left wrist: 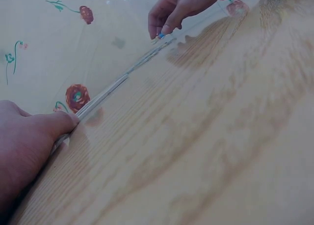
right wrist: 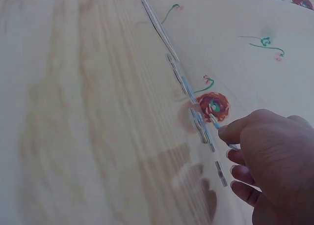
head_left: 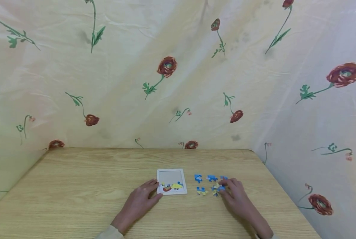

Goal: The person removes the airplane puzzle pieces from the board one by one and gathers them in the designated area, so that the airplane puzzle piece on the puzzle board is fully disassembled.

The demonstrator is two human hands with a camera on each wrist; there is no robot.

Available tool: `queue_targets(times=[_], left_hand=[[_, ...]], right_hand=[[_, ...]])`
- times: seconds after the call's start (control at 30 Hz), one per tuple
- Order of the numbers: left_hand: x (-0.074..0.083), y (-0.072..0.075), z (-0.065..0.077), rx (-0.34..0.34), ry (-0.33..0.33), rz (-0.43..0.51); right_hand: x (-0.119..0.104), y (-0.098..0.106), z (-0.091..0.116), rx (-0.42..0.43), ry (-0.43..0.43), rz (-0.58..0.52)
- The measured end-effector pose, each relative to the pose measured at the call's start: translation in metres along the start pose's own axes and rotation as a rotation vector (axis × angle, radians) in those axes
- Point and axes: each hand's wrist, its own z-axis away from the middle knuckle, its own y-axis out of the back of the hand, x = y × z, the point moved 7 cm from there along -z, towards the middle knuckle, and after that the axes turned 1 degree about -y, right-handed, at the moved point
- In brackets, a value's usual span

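A white puzzle tray lies flat on the table, with a strip of joined pieces showing a yellow and red picture along its bottom. My left hand holds the tray at its lower left corner, fingers on the left edge and thumb at the bottom one. To the right, my right hand pinches a small blue and yellow jigsaw piece between thumb and fingers, just above the table. Loose jigsaw pieces lie beneath and beside that hand; its fingers partly hide some of them.
The wooden table extends on both sides of the tray. A pale curtain printed with red flowers hangs behind it and along its sides. Another loose piece lies between the tray and my right hand.
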Motion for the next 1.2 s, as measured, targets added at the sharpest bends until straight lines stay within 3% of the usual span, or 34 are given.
queue_targets(times=[0.23,0.53,0.77,1.2], left_hand=[[0.0,0.0,0.0,0.004,-0.002,-0.004],[-0.001,0.0,0.0,0.011,-0.006,-0.01],[-0.001,0.0,0.0,0.002,-0.003,0.011],[0.0,0.0,0.0,0.006,0.0,0.005]], right_hand=[[0.008,0.006,0.006,-0.005,-0.048,-0.036],[0.01,0.013,0.013,0.034,-0.018,-0.032],[0.017,0.015,0.016,0.01,-0.061,-0.045],[0.024,0.017,0.018,-0.022,-0.078,0.036]])
